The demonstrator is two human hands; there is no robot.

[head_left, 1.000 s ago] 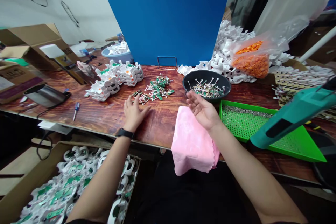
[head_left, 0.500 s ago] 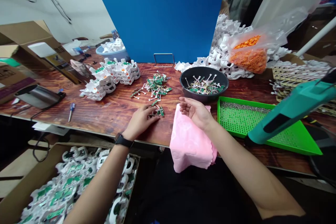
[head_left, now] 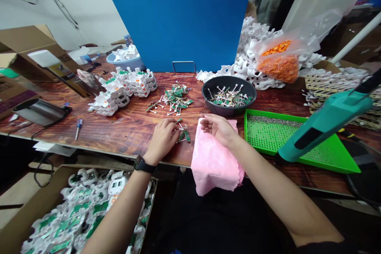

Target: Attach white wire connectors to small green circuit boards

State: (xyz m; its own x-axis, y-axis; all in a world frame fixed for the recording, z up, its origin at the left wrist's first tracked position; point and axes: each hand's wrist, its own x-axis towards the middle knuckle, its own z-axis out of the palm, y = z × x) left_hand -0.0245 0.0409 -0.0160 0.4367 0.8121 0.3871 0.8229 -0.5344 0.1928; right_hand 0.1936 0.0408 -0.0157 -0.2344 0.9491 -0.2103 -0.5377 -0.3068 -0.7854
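Circuit boards [head_left: 186, 136], small and green with wires, lie in a little group near the front edge of the desk [head_left: 127, 131], right at the left hand [head_left: 162, 138]. This hand is bent downward, its fingers curled at the boards; I cannot tell whether it pinches one. Farther toward the back edge lies a larger pile of boards [head_left: 176, 97], and to its right a dark bowl [head_left: 220, 108] holds more of them.

The right hand [head_left: 218, 130] is half spread, fingers loosely bent, above a pink cloth [head_left: 214, 162] that reaches past the front edge; whether it touches the cloth I cannot tell. Toward the right front corner sits a green tray [head_left: 264, 135], with a teal tool [head_left: 324, 127] slanting across it. White plastic parts [head_left: 141, 84] stand stacked left of the pile, and a screwdriver [head_left: 78, 129] lies near the front edge, toward the left.
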